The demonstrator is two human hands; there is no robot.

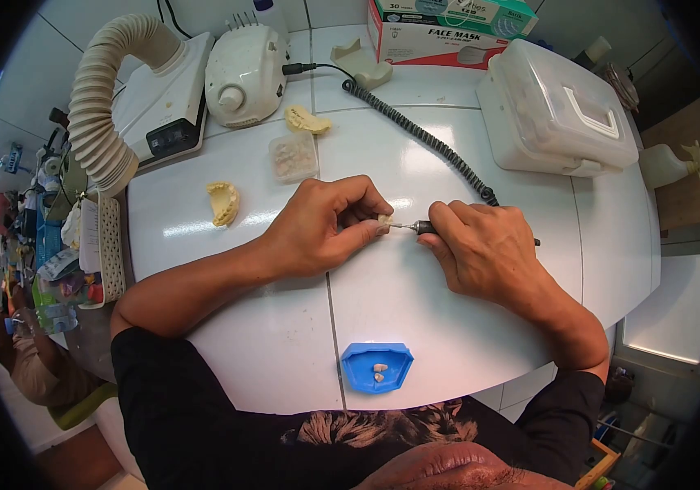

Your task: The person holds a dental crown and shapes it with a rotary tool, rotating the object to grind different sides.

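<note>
"FACE MASK" box (428, 49) standing behind.
My left hand (317, 229) is pinching a cream piece (384, 219), my right hand (482, 249) gripping a cylindrical handpiece (424, 228).

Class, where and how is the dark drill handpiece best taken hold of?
Probably take the handpiece by its thick barrel, near the front, coming from the right. It lies crosswise, and its thin bit points left toward the pale piece in the left grip, so that end is better avoided. The right grip wraps the barrel this way, clear of the bit.

"FACE MASK" on red-white box (440, 47)
</note>
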